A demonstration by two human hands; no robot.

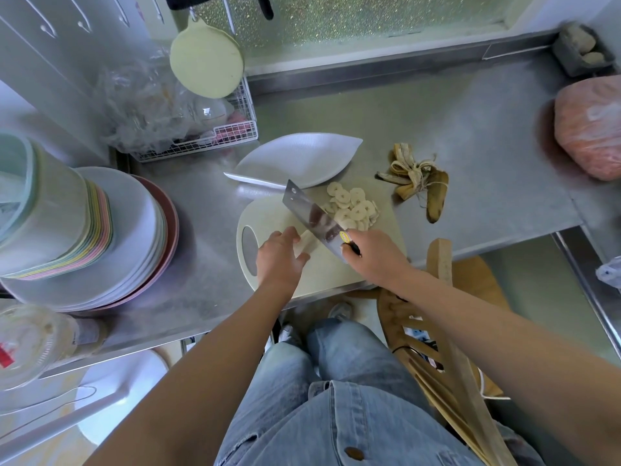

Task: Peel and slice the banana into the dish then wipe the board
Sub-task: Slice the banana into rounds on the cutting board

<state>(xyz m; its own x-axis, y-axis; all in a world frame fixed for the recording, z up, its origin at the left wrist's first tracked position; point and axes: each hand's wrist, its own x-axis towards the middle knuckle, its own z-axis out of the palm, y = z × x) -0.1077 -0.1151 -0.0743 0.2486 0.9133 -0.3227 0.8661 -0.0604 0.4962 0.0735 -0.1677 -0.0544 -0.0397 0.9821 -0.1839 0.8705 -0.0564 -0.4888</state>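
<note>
Cleaver [314, 219] blade stands across the remaining banana piece [306, 243] on the cutting board [322, 274]; right hand [374, 255] is clenched around its handle. Left hand [279, 260] pins the piece with curled fingers, at 9 o'clock of the blade. Slices [353, 205] lie piled at 1 o'clock, near the board's far edge. Dish [295, 159] sits at 12 o'clock, touching the board. Peel [418, 178] lies at 2 o'clock on open steel counter [487, 156]. Board's near edge reaches the counter rim.
</note>
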